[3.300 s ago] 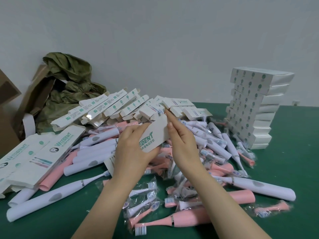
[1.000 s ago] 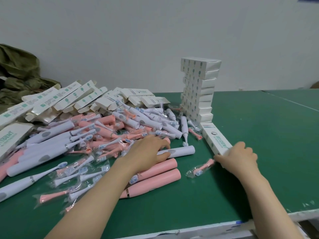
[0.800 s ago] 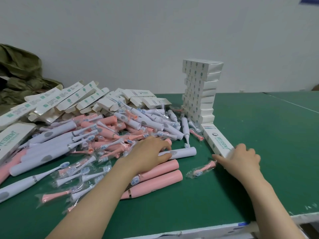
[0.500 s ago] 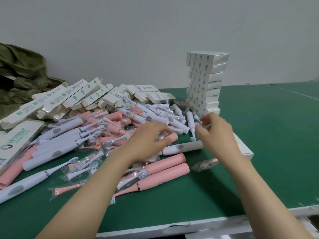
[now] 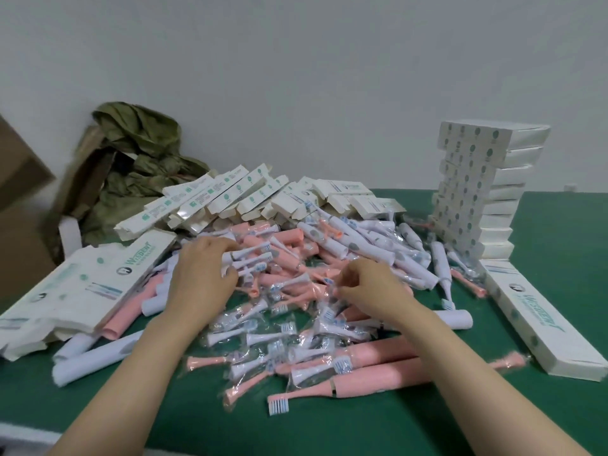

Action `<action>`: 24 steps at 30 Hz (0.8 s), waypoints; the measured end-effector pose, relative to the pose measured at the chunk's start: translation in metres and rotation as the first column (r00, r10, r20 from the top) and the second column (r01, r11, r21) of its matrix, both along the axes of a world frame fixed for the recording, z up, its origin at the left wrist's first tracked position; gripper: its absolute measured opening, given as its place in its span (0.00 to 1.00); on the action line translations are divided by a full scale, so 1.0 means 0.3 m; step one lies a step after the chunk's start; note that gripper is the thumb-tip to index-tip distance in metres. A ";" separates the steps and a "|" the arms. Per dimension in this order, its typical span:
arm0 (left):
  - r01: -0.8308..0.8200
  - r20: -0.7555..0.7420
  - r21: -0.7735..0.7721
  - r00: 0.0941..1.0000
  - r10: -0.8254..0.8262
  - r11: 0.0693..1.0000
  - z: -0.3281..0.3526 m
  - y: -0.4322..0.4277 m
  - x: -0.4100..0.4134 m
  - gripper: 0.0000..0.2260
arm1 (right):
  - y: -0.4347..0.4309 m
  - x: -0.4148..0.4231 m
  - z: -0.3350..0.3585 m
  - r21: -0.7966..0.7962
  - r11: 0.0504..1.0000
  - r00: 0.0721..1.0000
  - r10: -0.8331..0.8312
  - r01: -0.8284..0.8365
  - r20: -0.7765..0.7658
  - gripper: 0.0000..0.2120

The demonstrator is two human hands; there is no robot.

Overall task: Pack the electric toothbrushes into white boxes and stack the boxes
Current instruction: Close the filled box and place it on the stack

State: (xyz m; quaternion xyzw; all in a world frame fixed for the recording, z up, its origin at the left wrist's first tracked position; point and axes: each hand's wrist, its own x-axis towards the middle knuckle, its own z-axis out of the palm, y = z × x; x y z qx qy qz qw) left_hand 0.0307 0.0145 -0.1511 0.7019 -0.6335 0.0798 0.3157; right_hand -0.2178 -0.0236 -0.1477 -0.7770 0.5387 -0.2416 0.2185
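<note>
Right hand [image 5: 371, 287] has quit the closed box [image 5: 543, 324], now pinching a slippery bagged brush head [image 5: 330, 283] at its fingertips; left hand [image 5: 202, 279] curls round a light, stiff white toothbrush [image 5: 245, 256] mid-handle.

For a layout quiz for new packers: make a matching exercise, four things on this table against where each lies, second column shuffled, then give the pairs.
1 stack of white boxes
2 crumpled olive-green material
3 lone white box
4 flat WISDENT cartons

A back left, against the wall
B left side, lying over pink handles
C right rear, standing tall
D right side, lying flat in front of the stack

Pairs: 1-C, 2-A, 3-D, 4-B
</note>
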 end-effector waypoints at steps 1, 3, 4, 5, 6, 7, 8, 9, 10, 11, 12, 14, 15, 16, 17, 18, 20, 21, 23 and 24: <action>-0.073 0.002 -0.026 0.997 0.073 0.997 0.004 0.004 0.027 0.17 | -0.007 0.009 -0.005 0.028 1.000 1.000 0.004 -0.004 0.010 0.01; -0.238 0.040 -0.110 0.969 0.243 0.965 0.021 0.009 0.080 0.18 | -0.014 0.018 -0.011 0.053 0.999 1.000 0.005 -0.006 0.020 0.03; -0.329 0.072 -0.135 0.937 0.341 0.935 0.033 0.010 0.110 0.18 | -0.017 0.022 -0.014 0.055 0.998 1.000 0.008 -0.010 0.025 0.03; -0.421 0.100 -0.109 0.897 0.431 0.901 0.046 0.008 0.142 0.19 | -0.020 0.025 -0.018 0.052 0.999 0.999 0.011 -0.013 0.040 0.03; -0.507 0.123 -0.024 0.854 0.506 0.862 0.057 0.008 0.172 0.20 | -0.024 0.024 -0.025 0.043 0.999 0.998 0.011 -0.013 0.063 0.03; -0.575 0.136 0.090 0.816 0.562 0.813 0.064 0.007 0.194 0.22 | -0.028 0.024 -0.032 0.031 0.999 0.996 0.007 -0.009 0.090 0.04; -0.615 0.138 0.201 0.788 0.600 0.762 0.066 0.007 0.211 0.24 | -0.030 0.024 -0.034 0.020 1.000 0.993 0.004 -0.006 0.116 0.05; -0.632 0.149 0.280 0.772 0.618 0.722 0.060 0.008 0.222 0.24 | -0.031 0.024 -0.034 0.015 1.000 0.991 0.003 -0.005 0.135 0.06; -0.645 0.175 0.306 0.761 0.625 0.700 0.049 0.009 0.230 0.23 | -0.031 0.026 -0.032 0.010 1.000 0.990 0.006 -0.008 0.144 0.07; -0.660 0.207 0.297 0.750 0.628 0.690 0.037 0.011 0.239 0.21 | -0.032 0.029 -0.028 0.006 1.000 0.989 0.015 -0.016 0.148 0.08; -0.677 0.234 0.272 0.736 0.636 0.683 0.031 0.016 0.247 0.21 | -0.031 0.034 -0.025 -0.002 1.000 0.989 0.025 -0.025 0.145 0.09; -0.711 0.247 0.202 0.703 0.667 0.674 0.036 0.029 0.270 0.22 | -0.025 0.051 -0.022 -0.023 0.999 0.991 0.035 -0.033 0.125 0.09; -0.713 0.230 0.180 0.701 0.675 0.678 0.043 0.031 0.280 0.23 | -0.023 0.057 -0.024 -0.027 0.999 0.991 0.037 -0.034 0.125 0.08; -0.703 0.205 0.188 0.711 0.672 0.686 0.049 0.031 0.286 0.24 | -0.022 0.059 -0.026 -0.027 0.999 0.993 0.034 -0.031 0.115 0.07; -0.688 0.183 0.221 0.726 0.663 0.691 0.054 0.030 0.286 0.25 | -0.021 0.059 -0.027 -0.030 0.999 0.995 0.025 -0.022 0.096 0.07; -0.675 0.175 0.260 0.736 0.654 0.691 0.059 0.030 0.282 0.24 | -0.021 0.055 -0.029 -0.036 0.999 0.997 0.018 -0.015 0.073 0.07; -0.665 0.180 0.307 0.743 0.644 0.681 0.070 0.034 0.276 0.23 | -0.023 0.046 -0.032 -0.027 1.000 0.997 0.016 -0.014 0.080 0.06; -0.657 0.176 0.317 0.749 0.638 0.684 0.078 0.039 0.276 0.22 | -0.023 0.044 -0.033 -0.016 1.000 0.995 0.021 -0.019 0.099 0.06; -0.628 0.174 0.337 0.774 0.609 0.701 0.097 0.051 0.276 0.21 | -0.022 0.043 -0.034 -0.024 0.999 0.994 0.027 -0.025 0.106 0.06; -0.616 0.179 0.356 0.783 0.595 0.703 0.110 0.058 0.273 0.22 | -0.022 0.043 -0.033 -0.027 0.999 0.994 0.030 -0.027 0.104 0.07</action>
